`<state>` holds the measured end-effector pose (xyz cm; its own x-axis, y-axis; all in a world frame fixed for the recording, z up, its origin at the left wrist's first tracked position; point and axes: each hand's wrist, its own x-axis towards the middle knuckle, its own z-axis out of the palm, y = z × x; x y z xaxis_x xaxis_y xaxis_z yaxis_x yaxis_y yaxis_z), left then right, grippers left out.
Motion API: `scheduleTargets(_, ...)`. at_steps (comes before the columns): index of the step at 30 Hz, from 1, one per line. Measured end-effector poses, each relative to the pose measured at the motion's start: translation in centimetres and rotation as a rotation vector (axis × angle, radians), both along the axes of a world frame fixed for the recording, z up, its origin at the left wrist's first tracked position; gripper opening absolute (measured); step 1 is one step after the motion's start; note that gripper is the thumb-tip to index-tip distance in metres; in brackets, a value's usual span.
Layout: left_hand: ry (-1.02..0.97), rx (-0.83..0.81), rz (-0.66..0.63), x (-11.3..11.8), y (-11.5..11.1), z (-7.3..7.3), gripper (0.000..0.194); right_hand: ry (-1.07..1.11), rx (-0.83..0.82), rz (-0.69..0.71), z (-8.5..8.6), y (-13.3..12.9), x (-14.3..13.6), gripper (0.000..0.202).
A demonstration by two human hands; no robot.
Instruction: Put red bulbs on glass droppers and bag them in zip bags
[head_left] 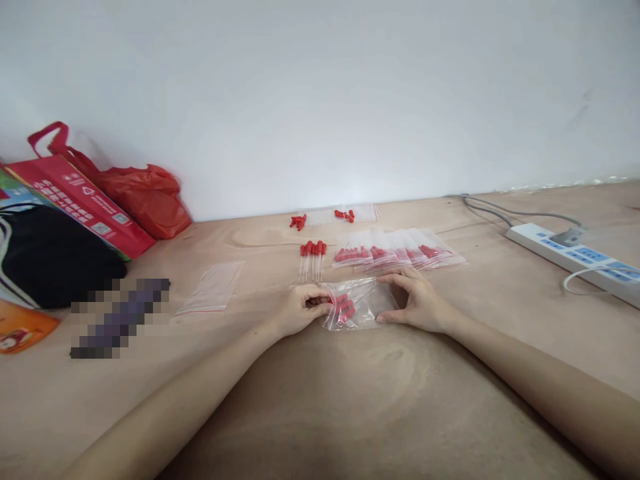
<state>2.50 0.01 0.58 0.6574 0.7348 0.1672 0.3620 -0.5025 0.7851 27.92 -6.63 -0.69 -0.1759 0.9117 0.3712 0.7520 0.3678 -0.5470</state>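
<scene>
A clear zip bag (367,303) with several red-bulbed droppers (344,308) in it lies in front of me. My left hand (311,303) is closed in a pinch on the bag's left edge, by the red bulbs. At the bag's right end my right hand (410,299) is open, thumb and fingers apart, touching the bag's corners. Just beyond the bag, several loose droppers (313,257) with red bulbs and clear stems lie side by side. Behind my right hand, several filled zip bags (400,252) overlap in a row.
A flat zip bag (213,288) lies to the left. More red-bulbed droppers (299,221) are near the wall. A white power strip (575,250) with cables is at the right. Shopping bags (95,193), a black bag (55,253) and a pixelated dark object (123,317) occupy the left.
</scene>
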Motion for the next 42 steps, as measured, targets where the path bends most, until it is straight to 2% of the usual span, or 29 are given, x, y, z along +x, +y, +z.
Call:
scheduleTargets(4, 0.074, 0.064, -0.088, -0.4, -0.3, 0.4, 0.019, -0.024, -0.030, -0.064, -0.1, -0.1, 0.5, 0.055)
scheduleTargets(8, 0.146, 0.126, -0.110, -0.1, -0.2, 0.2, 0.021, -0.032, -0.041, -0.038, -0.1, 0.0, 0.5, 0.053)
scheduleTargets(11, 0.130, 0.189, -0.123, 0.1, -0.2, 0.2, 0.025, -0.033, -0.050, -0.019, -0.1, 0.2, 0.4, 0.055)
scheduleTargets(18, 0.065, 0.219, 0.010, 0.0, -0.6, 0.2, 0.040, -0.009, -0.087, 0.009, 0.0, 0.1, 0.5, 0.058)
scheduleTargets(20, 0.024, 0.175, 0.026, -0.1, -0.7, 0.0, 0.038, -0.006, -0.093, 0.011, 0.1, 0.1, 0.5, 0.058)
scheduleTargets(22, -0.065, 0.103, 0.078, -0.2, -0.4, -0.3, 0.026, -0.007, -0.103, 0.008, 0.1, 0.0, 0.6, 0.057)
scheduleTargets(25, -0.169, 0.021, 0.262, -0.8, 1.3, -0.4, 0.010, -0.011, -0.107, 0.005, 0.1, 0.0, 0.6, 0.057)
scheduleTargets(28, -0.088, 0.040, 0.522, -1.5, 4.7, 0.2, 0.012, -0.012, -0.097, 0.011, 0.0, 0.0, 0.6, 0.056)
scheduleTargets(29, -0.057, 0.045, 0.560, -1.6, 6.1, 0.5, 0.013, -0.010, -0.093, 0.015, -0.1, 0.1, 0.6, 0.055)
scheduleTargets(32, 0.023, 0.028, 0.632, -1.2, 10.2, 1.0, 0.014, -0.004, -0.083, 0.026, -0.1, 0.1, 0.6, 0.054)
scheduleTargets(35, 0.098, -0.011, 0.633, 0.0, 12.9, 1.0, 0.017, 0.001, -0.082, 0.032, -0.2, 0.1, 0.6, 0.054)
scheduleTargets(38, 0.184, -0.010, 0.652, 1.3, 14.1, 0.9, 0.021, -0.003, -0.077, 0.046, -0.2, 0.1, 0.7, 0.053)
scheduleTargets(42, 0.261, 0.062, 0.703, 2.2, 14.1, 1.0, 0.024, -0.021, -0.065, 0.046, -0.2, 0.2, 0.8, 0.052)
